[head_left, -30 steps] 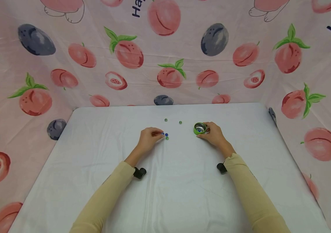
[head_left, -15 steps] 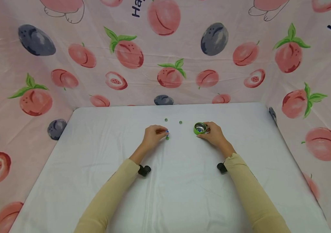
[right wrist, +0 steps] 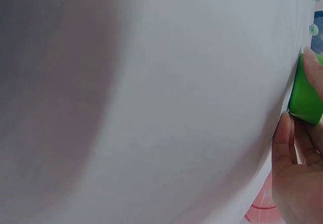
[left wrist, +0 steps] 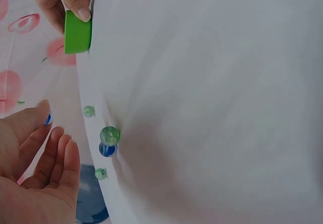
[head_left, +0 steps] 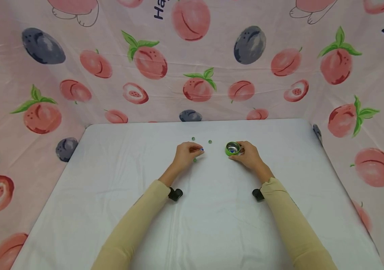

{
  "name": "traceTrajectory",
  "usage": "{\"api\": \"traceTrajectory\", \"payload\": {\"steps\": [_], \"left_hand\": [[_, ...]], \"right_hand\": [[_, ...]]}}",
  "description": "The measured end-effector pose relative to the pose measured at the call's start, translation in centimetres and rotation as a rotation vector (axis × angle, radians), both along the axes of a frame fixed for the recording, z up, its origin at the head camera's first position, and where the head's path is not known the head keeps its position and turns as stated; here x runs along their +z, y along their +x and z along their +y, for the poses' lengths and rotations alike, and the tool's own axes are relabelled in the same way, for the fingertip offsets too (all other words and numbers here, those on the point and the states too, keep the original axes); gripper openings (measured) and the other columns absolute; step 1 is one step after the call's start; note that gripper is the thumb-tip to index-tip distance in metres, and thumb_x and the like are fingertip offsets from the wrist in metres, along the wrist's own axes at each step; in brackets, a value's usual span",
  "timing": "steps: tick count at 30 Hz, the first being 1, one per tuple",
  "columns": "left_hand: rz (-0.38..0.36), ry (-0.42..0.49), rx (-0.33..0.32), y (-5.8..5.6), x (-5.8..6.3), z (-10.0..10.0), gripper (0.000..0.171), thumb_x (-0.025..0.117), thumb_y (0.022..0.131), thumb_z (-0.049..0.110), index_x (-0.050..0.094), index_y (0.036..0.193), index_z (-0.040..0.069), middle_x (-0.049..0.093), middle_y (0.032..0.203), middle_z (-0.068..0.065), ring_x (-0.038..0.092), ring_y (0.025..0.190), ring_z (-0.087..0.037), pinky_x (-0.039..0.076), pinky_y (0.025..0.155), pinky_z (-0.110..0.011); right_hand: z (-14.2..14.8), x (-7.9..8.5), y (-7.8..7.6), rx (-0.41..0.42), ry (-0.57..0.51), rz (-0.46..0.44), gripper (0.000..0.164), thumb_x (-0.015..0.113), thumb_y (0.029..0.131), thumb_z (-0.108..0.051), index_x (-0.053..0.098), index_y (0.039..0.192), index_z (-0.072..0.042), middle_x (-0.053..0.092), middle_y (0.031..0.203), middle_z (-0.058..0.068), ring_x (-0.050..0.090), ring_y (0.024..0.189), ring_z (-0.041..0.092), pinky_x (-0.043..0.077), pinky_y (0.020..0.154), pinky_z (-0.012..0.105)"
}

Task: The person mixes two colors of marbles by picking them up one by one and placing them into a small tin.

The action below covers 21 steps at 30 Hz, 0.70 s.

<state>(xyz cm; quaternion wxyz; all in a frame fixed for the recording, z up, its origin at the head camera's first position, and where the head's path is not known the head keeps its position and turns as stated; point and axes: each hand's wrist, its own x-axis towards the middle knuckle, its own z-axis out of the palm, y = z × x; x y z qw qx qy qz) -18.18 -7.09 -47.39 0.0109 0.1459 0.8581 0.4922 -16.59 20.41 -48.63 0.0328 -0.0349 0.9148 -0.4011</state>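
My left hand (head_left: 185, 154) pinches a blue marble (left wrist: 49, 118) between thumb and fingertips, raised over the table. Beneath it, in the left wrist view, a green marble (left wrist: 110, 135) and a second blue marble (left wrist: 107, 150) sit close together on the cloth; the hand hides that second one in the head view. My right hand (head_left: 250, 156) grips a small green bowl (head_left: 228, 152) by its right side, thumb and fingers around the wall. The bowl's inside is silvery metal and holds a blue marble (head_left: 232, 151).
Two more green marbles lie farther back, one marble (head_left: 193, 138) beyond the left hand and another marble (head_left: 210, 141) between it and the bowl. A white cloth covers the table (head_left: 212, 217). Fruit-printed fabric (head_left: 164, 101) hangs behind and at both sides.
My left hand has moved rightward and slightly away, carrying the pinched blue marble from beside the table marbles toward the bowl. My right hand and the bowl have stayed in place.
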Motion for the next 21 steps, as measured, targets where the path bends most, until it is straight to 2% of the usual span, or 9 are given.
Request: {"api": "traceTrajectory", "payload": {"steps": [6,12,21], "left_hand": [[0.007,0.012,-0.015,-0.2,0.2,1.0,0.017,0.080,0.093,0.006,0.079,0.107,-0.004,0.077,0.100,-0.017,0.069,0.086,-0.025,0.053,0.072,-0.022],[0.053,0.004,-0.047,-0.4,0.4,2.0,0.017,0.081,0.093,0.006,0.079,0.106,-0.005,0.077,0.103,-0.018,0.072,0.090,-0.029,0.059,0.080,-0.032],[0.010,-0.002,-0.048,-0.7,0.8,3.4,0.020,0.080,0.094,0.006,0.078,0.110,-0.006,0.077,0.108,-0.019,0.072,0.095,-0.029,0.059,0.083,-0.032]], "right_hand": [[-0.1,0.1,0.0,0.002,0.000,0.001,0.065,0.083,0.092,-0.010,0.053,0.143,0.013,0.059,0.131,0.030,0.057,0.117,0.042,0.049,0.101,0.052],[-0.2,0.1,0.1,-0.003,0.008,-0.015,0.066,0.083,0.092,-0.010,0.051,0.145,0.013,0.058,0.133,0.030,0.057,0.119,0.042,0.049,0.102,0.052],[-0.3,0.0,-0.1,-0.014,0.020,-0.021,0.066,0.083,0.092,-0.012,0.052,0.146,0.011,0.059,0.134,0.029,0.057,0.119,0.040,0.050,0.102,0.050]]}}
